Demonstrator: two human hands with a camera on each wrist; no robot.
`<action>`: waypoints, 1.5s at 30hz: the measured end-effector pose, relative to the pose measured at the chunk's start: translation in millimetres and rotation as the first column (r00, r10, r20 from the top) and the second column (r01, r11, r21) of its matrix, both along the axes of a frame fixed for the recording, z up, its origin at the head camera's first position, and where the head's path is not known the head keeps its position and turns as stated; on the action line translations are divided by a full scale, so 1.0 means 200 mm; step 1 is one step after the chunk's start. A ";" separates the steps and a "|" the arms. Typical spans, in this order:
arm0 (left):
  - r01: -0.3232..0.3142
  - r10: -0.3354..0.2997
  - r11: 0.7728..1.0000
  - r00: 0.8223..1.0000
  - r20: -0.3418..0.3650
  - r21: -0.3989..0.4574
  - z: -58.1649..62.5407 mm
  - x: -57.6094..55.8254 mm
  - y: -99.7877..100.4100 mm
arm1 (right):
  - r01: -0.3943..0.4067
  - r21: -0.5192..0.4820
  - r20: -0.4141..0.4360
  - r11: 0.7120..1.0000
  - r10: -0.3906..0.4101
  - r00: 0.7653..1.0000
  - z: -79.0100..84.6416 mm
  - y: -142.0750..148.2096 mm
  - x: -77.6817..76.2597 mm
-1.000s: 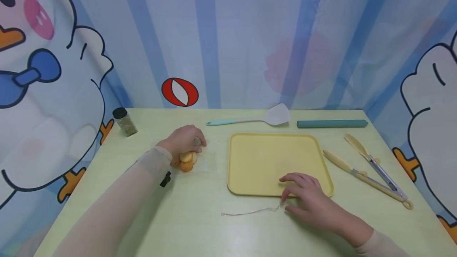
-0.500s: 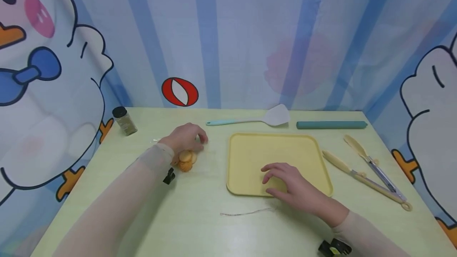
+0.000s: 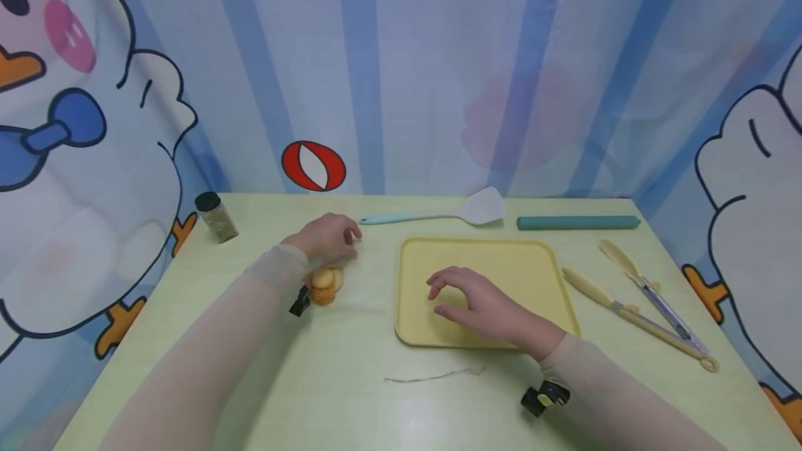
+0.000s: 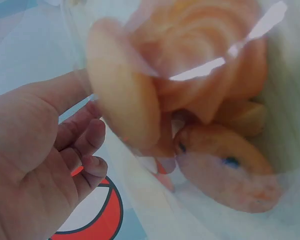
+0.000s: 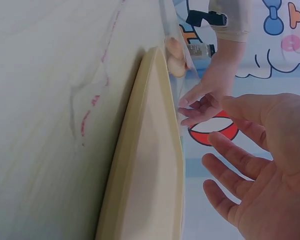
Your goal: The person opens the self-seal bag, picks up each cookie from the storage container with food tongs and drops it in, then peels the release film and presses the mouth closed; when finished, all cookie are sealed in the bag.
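A clear plastic bag lies on the left half of the table with several cookies inside, one swirl-shaped and others smooth and oval. My left hand is at the bag's far side, its fingers loosely bent. In the left wrist view the thumb reaches to the bag's edge; whether it touches the plastic is hard to tell. Over the yellow tray hovers my right hand, fingers spread and lightly bent, holding nothing. A thin strip with pink marks lies on the table before the tray.
A black-capped seasoning jar stands at the back left. Along the back edge lie a spatula and a green bar. Tongs lie spread to the right of the tray. A printed curtain hangs behind the table.
My right hand has left the thin strip and moved left and away from me, over the tray. The strip stays on the table. My left hand has barely shifted beside the bag.
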State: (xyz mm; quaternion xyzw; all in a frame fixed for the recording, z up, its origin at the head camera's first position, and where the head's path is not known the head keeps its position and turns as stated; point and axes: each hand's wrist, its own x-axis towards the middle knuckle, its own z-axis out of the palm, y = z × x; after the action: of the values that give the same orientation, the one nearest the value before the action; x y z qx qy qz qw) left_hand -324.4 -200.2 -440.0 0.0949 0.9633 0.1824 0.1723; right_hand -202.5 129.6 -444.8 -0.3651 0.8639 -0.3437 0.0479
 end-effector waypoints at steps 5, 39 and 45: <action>0.011 -0.011 1.000 1.000 0.001 0.026 0.00 -0.01 -0.04 | -0.009 -0.011 0.009 1.000 0.009 1.000 -0.02 -0.05 -0.06; -0.151 0.187 0.964 0.971 -0.150 0.220 -0.07 0.02 -0.52 | 0.134 -0.129 0.286 0.983 -0.093 0.954 -0.11 -0.51 -0.28; -0.145 0.196 0.957 0.962 -0.190 0.251 -0.08 0.05 -0.59 | 0.162 -0.121 0.342 0.979 -0.112 0.933 -0.15 -0.61 -0.34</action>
State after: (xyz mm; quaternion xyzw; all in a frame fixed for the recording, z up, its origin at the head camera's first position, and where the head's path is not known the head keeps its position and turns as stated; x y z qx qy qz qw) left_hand -314.9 -318.8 -456.4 0.0497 0.9525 0.2978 0.0395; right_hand -269.9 8.1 -474.5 -0.2429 0.8389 -0.4659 0.1422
